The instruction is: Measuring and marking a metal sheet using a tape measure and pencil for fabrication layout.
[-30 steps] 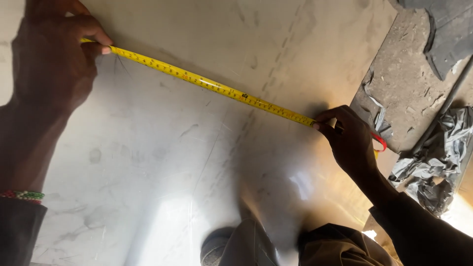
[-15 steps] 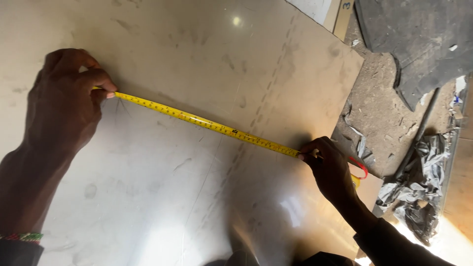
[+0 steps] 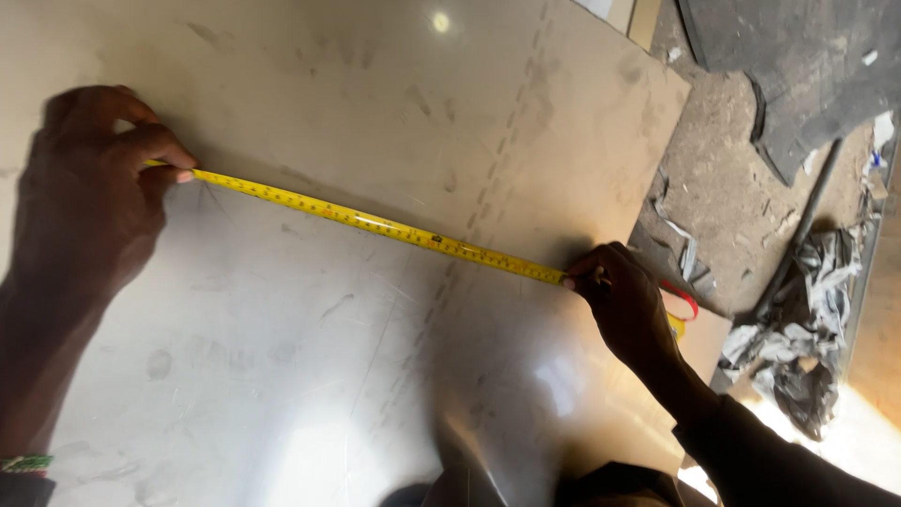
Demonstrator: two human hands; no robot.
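A yellow tape measure (image 3: 375, 225) lies stretched across a large shiny metal sheet (image 3: 375, 376). My left hand (image 3: 89, 202) pinches the tape's end near the sheet's left side. My right hand (image 3: 624, 300) presses the tape down at the sheet's right edge and holds the tape's case, of which only a red loop and a bit of yellow (image 3: 678, 310) show behind the fingers. The tape runs diagonally, from upper left down to lower right.
Beyond the sheet's right edge lies dusty ground (image 3: 723, 178) with crumpled metal scraps (image 3: 807, 310), a dark rod (image 3: 798, 225) and a dark torn sheet (image 3: 788, 66). A green bracelet (image 3: 26, 464) sits on my left wrist. My body's reflection shows at the sheet's bottom.
The view has shifted, so both hands and the tape sit lower in the frame. The hands keep their hold on the tape, which stays stretched.
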